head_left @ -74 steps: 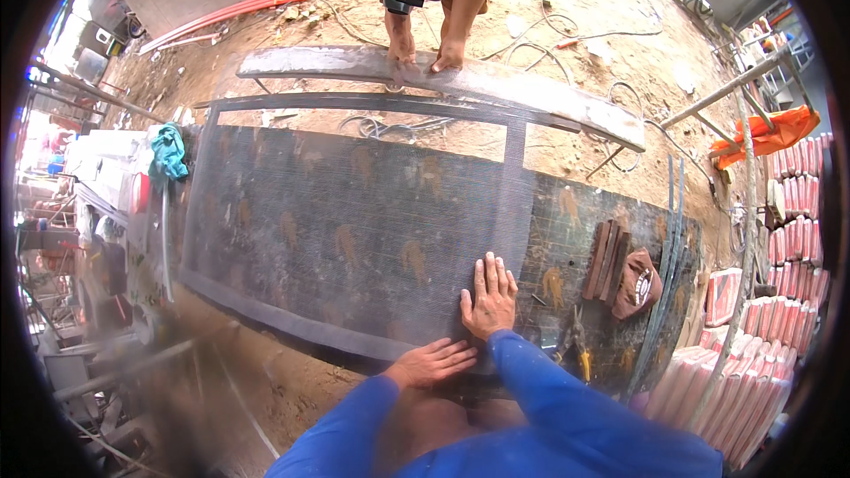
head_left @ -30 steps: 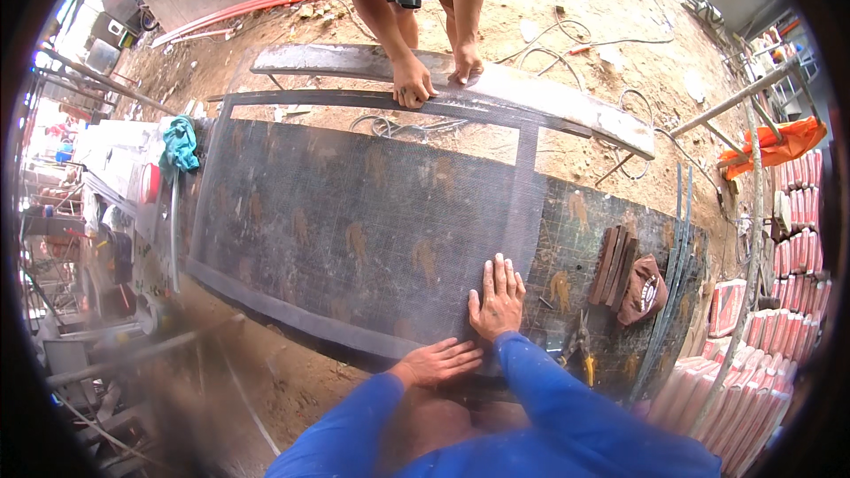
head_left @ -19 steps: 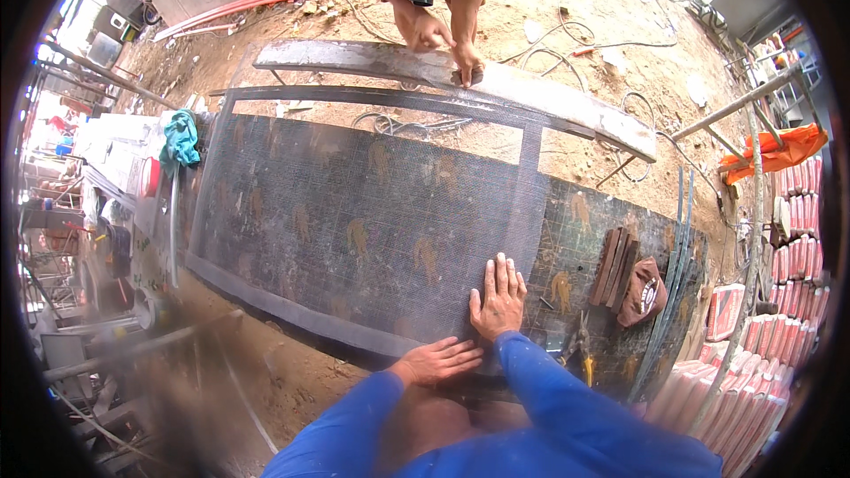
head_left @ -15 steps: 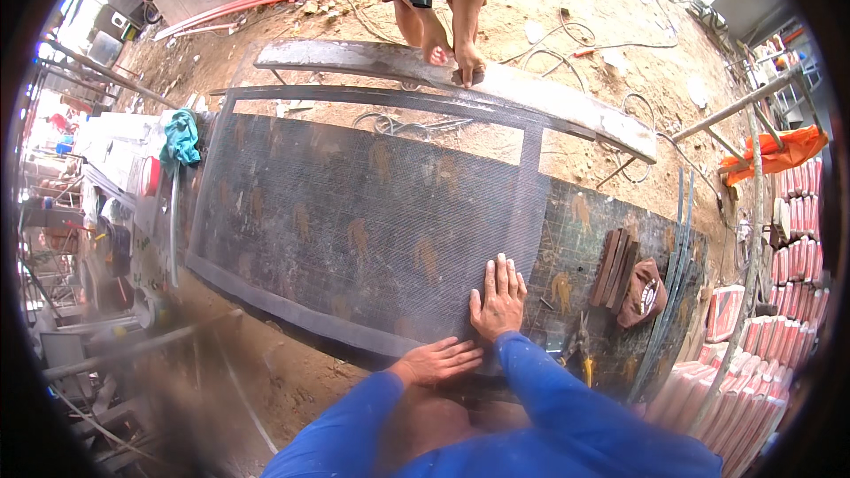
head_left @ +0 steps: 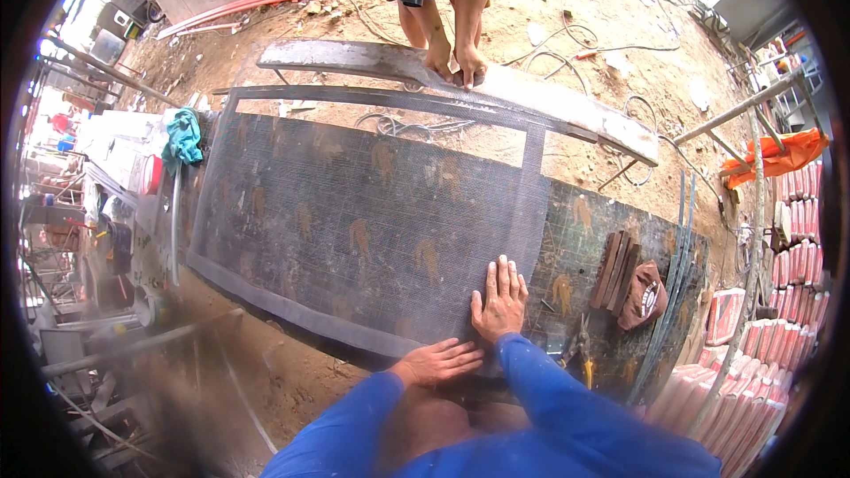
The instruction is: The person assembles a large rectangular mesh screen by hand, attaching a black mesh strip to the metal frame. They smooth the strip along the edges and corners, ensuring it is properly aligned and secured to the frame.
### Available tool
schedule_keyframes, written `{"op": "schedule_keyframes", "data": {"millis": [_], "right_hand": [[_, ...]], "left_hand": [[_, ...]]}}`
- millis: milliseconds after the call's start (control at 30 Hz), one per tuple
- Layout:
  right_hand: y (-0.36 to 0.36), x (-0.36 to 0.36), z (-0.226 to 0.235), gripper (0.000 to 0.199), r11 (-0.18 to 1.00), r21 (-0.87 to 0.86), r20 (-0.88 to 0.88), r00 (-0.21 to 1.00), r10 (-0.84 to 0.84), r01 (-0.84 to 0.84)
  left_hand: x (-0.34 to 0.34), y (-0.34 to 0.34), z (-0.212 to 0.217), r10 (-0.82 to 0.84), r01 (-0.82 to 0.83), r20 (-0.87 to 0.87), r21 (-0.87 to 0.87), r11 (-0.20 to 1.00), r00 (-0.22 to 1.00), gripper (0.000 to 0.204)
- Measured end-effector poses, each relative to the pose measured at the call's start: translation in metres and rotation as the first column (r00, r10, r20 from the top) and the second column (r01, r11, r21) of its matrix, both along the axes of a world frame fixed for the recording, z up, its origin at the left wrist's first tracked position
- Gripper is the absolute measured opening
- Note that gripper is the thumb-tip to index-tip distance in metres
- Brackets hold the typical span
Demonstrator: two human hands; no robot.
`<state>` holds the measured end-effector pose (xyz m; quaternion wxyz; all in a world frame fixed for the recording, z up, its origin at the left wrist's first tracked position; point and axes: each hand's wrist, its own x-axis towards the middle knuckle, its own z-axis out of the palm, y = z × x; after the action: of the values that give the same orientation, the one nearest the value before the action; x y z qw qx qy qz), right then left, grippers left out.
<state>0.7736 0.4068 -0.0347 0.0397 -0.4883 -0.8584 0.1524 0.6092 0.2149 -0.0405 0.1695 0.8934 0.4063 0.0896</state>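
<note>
A dark mesh screen (head_left: pixel 336 204) in a rectangular metal frame (head_left: pixel 266 305) lies across a patterned board. My right hand (head_left: pixel 500 304) rests flat on the near right corner of the mesh, palm down, fingers stretched out away from me. Just left of it, my left hand (head_left: pixel 438 362) lies palm down along the near frame bar, fingers extended to the right. Neither hand grips anything. Across from me, a co-worker's two hands (head_left: pixel 460 66) meet at the far bar of the frame, around a small dark thing I cannot make out.
On the board (head_left: pixel 567 248) to the right are brown bars (head_left: pixel 614 270), a brown pouch (head_left: pixel 642 294), pliers (head_left: pixel 584 350) and thin metal strips (head_left: pixel 677 257). A pale bench (head_left: pixel 584 115) stands beyond the screen. Stacked red-and-white packs (head_left: pixel 744 372) sit at right; a teal cloth (head_left: pixel 182 137) hangs at left.
The co-worker's hand on the left has moved slightly, nearer the other hand at the far bar. My own hands and the screen stay practically where they were.
</note>
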Motion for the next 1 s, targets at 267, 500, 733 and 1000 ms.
{"op": "schedule_keyframes", "data": {"millis": [267, 500, 733, 1000], "right_hand": [[-0.001, 0.0, -0.001, 0.082, 1.0, 0.013, 0.002, 1.0, 0.001, -0.001], [-0.001, 0.001, -0.001, 0.081, 1.0, 0.005, -0.003, 1.0, -0.009, 0.009], [0.001, -0.003, 0.003, 0.081, 1.0, 0.01, -0.038, 0.999, -0.013, 0.013], [-0.006, -0.013, 0.002, 0.081, 1.0, 0.018, 0.046, 0.999, -0.004, 0.003]], "left_hand": [[-0.001, -0.001, 0.0, 0.003, -0.004, 0.006, 0.009, 1.0, 1.0, 0.07], [0.0, -0.001, 0.0, -0.002, 0.002, 0.017, -0.007, 1.0, 1.0, 0.072], [-0.002, 0.001, 0.0, -0.003, 0.004, 0.099, -0.006, 1.0, 0.995, 0.065], [-0.011, -0.005, -0.017, -0.019, 0.005, 0.219, 0.064, 0.998, 0.976, 0.061]]}}
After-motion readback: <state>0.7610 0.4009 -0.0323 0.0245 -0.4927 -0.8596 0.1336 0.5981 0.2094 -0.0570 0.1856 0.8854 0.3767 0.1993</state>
